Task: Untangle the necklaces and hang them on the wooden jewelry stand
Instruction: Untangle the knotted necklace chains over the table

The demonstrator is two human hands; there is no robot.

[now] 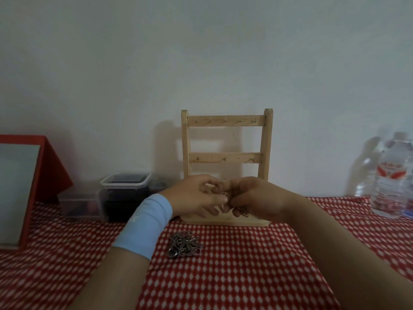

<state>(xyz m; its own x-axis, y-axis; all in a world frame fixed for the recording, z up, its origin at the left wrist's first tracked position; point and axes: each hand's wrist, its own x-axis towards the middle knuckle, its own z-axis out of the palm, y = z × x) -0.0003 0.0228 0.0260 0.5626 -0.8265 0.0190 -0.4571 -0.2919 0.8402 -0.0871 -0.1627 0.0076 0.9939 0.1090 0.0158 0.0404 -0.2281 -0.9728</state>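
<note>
Necklace chain is up off the cloth, pinched between both hands right in front of the wooden jewelry stand. Left hand: thumb and fingertips curled in on the chain where the hands meet. Right hand: fingers curled round the other part, with a few links hanging out below it, just above the stand's base. Hands are touching or nearly so. Can't tell how the chain runs inside the grip, too small and blurred. My read: knot-picking, nothing hung yet, task barely begun.

Key geometry: the stand is directly behind the hands, upright, rails running left-right. Top rail and middle rail carry small hooks, all bare as far as I can see. Both rails sit above the hands, so the hang move goes up and away from the person. Hands are about equally near. The right one has the loose links, so I'd guess it leads.

Tangled pile of other necklaces lies on the red-and-white tablecloth, nearer the person than the hands, just beside the blue wristband on the left forearm. Left hand is closer to it.

Further out: lidded plastic containers left of the stand, red-framed panel far left, water bottle far right.
</note>
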